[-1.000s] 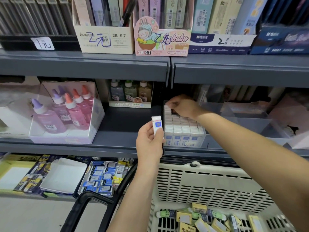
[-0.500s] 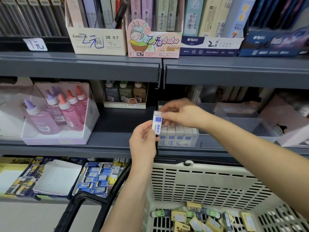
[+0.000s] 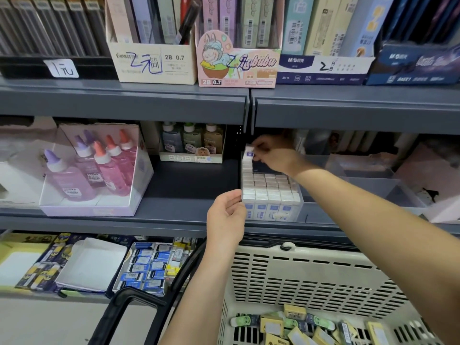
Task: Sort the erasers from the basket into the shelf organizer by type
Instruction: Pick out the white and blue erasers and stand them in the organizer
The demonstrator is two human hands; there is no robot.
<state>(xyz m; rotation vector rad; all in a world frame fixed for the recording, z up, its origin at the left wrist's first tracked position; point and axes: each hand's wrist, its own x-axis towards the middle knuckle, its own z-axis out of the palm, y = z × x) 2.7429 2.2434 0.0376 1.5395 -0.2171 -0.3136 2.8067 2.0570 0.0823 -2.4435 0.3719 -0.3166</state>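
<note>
Pinches eraser (image 3: 249,151) between right hand (image 3: 276,158) thumb and fingers at organizer (image 3: 300,195) rear-left corner. Rests left hand (image 3: 225,217) against organizer front-left corner, fingers loosely curled, empty. Shows yellow erasers (image 3: 296,312) in basket (image 3: 311,277) below organizer.

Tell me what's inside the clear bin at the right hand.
Packed rows of white-and-blue erasers; right hand pinches another eraser at the back left. The hand hides the rear right.
</note>
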